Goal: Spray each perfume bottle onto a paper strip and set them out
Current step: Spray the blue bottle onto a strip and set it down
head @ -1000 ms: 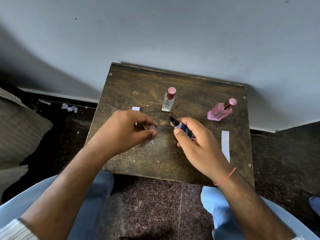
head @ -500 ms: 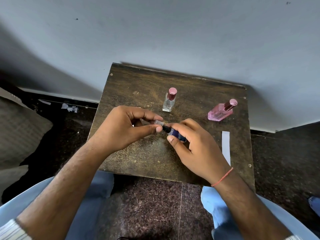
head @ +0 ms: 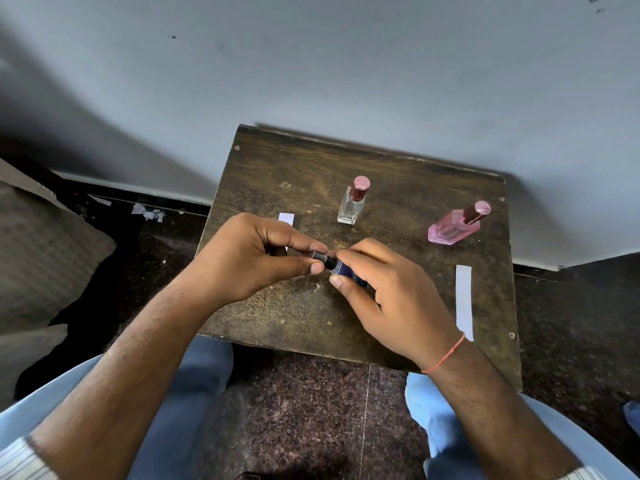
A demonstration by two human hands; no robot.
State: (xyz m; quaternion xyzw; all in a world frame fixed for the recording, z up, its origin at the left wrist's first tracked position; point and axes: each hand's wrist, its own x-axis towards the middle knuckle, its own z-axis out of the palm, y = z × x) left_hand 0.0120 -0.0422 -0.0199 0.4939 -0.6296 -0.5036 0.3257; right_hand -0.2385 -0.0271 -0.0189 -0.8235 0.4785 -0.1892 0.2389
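Over the middle of the wooden table (head: 398, 317), the right hand (head: 388, 299) grips a small dark-blue bottle (head: 341, 268) while the left hand (head: 252, 261) pinches its clear cap (head: 318, 255) at the nozzle, seemingly mid-capping; next, setting it down near the strip (head: 464, 299) at three o'clock.

"What sort of place is this?"

"It looks like a room in a home. A small old wooden table (head: 398, 188) stands against a plain painted wall (head: 311, 71). The floor (head: 304, 410) is dark speckled stone, and a cushion (head: 45, 244) lies on the left."
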